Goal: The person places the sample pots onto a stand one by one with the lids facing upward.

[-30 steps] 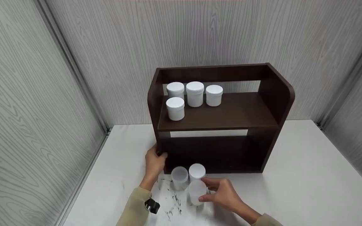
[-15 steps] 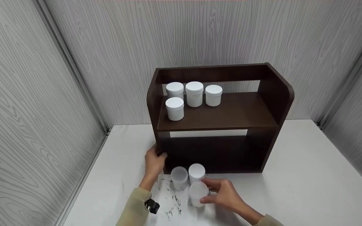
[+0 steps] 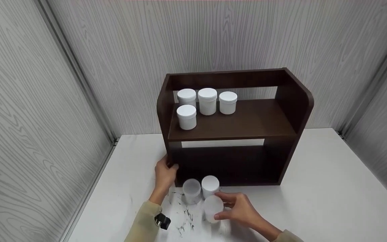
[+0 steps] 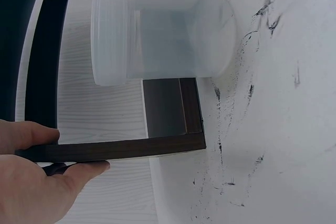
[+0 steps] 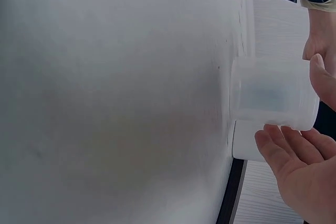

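My left hand [image 3: 165, 173] grips the left side panel of a dark brown two-tier shelf [image 3: 233, 137], thumb on one face and fingers on the other. At the front, my right hand [image 3: 239, 209] holds a translucent lidded jar [image 3: 213, 209] between thumb and fingers, upright at the table. Right behind that jar stands a white jar [image 3: 210, 185]. To its left is another translucent jar [image 3: 191, 191], which looms large in the left wrist view. In the right wrist view, my fingers [image 5: 294, 150] lie along one side of the held jar [image 5: 273, 90], partly covering the white one.
Several white lidded jars [image 3: 207, 101] stand at the left of the upper tier. Dark scuff marks [image 3: 188, 215] streak the white table [image 3: 314, 208] by the front jars. Grey wood-grain panels [image 3: 230, 37] enclose the table at the back and sides.
The translucent jar in my right hand has shifted slightly forward and right, away from the white jar behind it. My left hand keeps its grip on the shelf's side panel.
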{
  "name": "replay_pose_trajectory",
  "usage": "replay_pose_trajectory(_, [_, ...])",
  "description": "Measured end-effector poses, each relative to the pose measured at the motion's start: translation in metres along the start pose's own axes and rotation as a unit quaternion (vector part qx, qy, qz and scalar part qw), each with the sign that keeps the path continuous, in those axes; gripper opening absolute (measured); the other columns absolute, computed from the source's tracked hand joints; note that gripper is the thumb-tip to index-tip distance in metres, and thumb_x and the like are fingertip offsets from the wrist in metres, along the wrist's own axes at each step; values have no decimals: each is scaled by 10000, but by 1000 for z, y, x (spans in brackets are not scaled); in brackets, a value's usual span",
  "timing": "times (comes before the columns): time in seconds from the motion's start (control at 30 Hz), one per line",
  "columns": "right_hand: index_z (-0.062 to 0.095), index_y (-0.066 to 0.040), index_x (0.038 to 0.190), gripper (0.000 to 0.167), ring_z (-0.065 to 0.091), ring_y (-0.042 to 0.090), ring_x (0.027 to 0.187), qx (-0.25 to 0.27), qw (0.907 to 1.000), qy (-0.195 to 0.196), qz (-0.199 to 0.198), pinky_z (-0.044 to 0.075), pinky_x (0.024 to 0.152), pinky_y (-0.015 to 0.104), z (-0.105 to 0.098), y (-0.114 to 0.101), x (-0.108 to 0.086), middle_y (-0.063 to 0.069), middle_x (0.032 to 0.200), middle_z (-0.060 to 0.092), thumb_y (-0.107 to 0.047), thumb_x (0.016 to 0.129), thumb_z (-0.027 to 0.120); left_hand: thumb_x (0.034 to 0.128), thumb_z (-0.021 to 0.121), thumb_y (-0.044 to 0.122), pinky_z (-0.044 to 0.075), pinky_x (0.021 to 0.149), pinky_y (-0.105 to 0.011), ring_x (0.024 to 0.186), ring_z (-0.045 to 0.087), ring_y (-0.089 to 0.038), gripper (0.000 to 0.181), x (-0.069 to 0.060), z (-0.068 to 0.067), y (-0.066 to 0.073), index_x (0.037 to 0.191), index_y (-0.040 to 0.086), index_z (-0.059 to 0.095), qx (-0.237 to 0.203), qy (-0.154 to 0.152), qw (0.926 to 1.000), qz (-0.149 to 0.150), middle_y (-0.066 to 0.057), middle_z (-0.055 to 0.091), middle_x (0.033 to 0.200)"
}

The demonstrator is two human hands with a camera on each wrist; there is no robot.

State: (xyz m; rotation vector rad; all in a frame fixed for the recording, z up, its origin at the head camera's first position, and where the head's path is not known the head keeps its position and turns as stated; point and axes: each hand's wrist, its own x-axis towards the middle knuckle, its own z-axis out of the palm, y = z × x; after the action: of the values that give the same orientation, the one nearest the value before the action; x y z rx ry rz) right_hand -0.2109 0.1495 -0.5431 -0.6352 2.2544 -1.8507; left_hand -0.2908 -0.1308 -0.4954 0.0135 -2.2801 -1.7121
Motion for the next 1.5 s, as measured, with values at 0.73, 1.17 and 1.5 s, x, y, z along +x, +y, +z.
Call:
replay_pose_trajectory(0.73, [552, 144, 1423, 812, 578, 415, 1316, 415, 9986, -330, 26, 506, 1042, 349, -1, 4, 3, 302, 1445, 559, -32, 741, 957, 942, 586, -54, 462, 1101, -511, 1343, 555, -404, 580, 0, 1, 2, 1508, -114, 473, -101, 20, 9999, 53, -289, 590, 1427])
replay_pose_trajectory(1.17, [563, 124, 1426, 801, 581, 426, 1311, 543, 9978, -348, 177, 521, 1021, 355, 0, 4, 3, 294, 1449, 561, -32, 744, 953, 960, 584, -51, 471, 1090, -516, 1333, 558, -419, 566, -1, 1, -1, 1511, -110, 471, -86, -13, 9999, 67, -297, 596, 1411])
replay_pose_trajectory(1.5, [592, 99, 1420, 775, 599, 406, 1299, 534, 9977, -342, 240, 523, 1025, 369, -3, -1, 1, 265, 1435, 593, -43, 749, 952, 963, 572, -38, 462, 1096, -529, 1343, 545, -426, 576, -1, 0, 0, 1520, -121, 446, -83, -53, 9999, 89, -314, 576, 1421])
